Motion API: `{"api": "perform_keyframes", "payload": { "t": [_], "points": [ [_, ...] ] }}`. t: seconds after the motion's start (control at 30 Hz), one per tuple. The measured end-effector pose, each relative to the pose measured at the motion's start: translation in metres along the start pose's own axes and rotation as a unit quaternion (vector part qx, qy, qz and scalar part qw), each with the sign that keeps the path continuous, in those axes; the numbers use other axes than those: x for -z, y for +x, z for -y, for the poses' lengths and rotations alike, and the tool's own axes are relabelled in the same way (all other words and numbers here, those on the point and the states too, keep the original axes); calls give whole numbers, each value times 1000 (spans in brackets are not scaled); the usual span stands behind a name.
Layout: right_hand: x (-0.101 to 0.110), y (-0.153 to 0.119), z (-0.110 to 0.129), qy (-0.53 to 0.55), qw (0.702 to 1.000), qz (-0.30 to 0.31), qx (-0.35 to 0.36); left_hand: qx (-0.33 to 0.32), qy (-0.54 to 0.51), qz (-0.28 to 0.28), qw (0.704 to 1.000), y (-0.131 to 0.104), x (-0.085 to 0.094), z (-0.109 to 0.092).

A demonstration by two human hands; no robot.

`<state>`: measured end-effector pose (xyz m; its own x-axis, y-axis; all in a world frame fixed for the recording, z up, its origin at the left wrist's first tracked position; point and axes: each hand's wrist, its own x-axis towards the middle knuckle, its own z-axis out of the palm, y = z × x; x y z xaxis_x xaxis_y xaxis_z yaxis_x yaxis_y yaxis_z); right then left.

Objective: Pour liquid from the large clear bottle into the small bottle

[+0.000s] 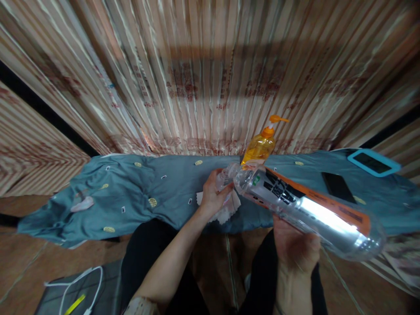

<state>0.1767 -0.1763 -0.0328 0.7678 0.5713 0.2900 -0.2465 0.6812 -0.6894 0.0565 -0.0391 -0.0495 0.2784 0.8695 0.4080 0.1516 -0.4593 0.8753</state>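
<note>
Fingers point(225, 191) grip one clear container point(224, 176) (left hand point(211, 197)), one bottle point(315, 213) (right hand point(295, 245)).

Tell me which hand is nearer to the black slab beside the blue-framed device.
Right. The right hand, gripping the big bottle, is below and left of the black slab in the picture; the left hand, at the bottle's mouth end, is much farther left.
</note>
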Motion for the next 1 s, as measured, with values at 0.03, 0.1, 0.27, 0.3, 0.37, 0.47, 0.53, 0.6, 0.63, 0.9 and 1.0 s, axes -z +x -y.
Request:
{"api": "perform_keyframes", "payload": {
  "t": [0.03, 0.1, 0.27, 0.3, 0.37, 0.47, 0.53, 0.6, 0.63, 0.9, 1.0],
  "points": [
    [0, 0, 0, 1, 1000, -1, 0, 0, 0, -1, 1000, 0, 0, 0],
    [0, 0, 0, 2, 1000, 0, 1, 2, 0, 0, 1000, 0, 0, -1],
    [0, 0, -1, -4, 1000, 16, 11, 11, 9, 4, 1000, 0, 1, -1],
    [1, 0, -1, -3, 1000, 17, 13, 10, 9, 5, 1000, 0, 1, -1],
    [1, 0, -1, -3, 1000, 17, 17, 6, 10, 5, 1000, 0, 1, 0],
    [0, 0, -1, -4, 1000, 13, 11, -4, 14, 6, 1000, 0, 1, 2],
    [-1, 0, -1, -2, 1000, 12, 13, -9, 16, 9, 1000, -1, 1, 2],
    [-1, 0, -1, 0, 1000, 15, 18, -10, 17, 11, 1000, 0, 1, 2],
    [-1, 0, -1, 1, 1000, 18, 21, -9, 17, 10, 1000, 0, 1, 2],
    [-2, 0, 0, 3, 1000, 14, 11, -4, 15, 8, 1000, 0, 0, -1],
    [-3, 1, 0, 0, 1000, 18, 12, -4, 14, 8, 1000, 0, 1, -1]
  ]
}}
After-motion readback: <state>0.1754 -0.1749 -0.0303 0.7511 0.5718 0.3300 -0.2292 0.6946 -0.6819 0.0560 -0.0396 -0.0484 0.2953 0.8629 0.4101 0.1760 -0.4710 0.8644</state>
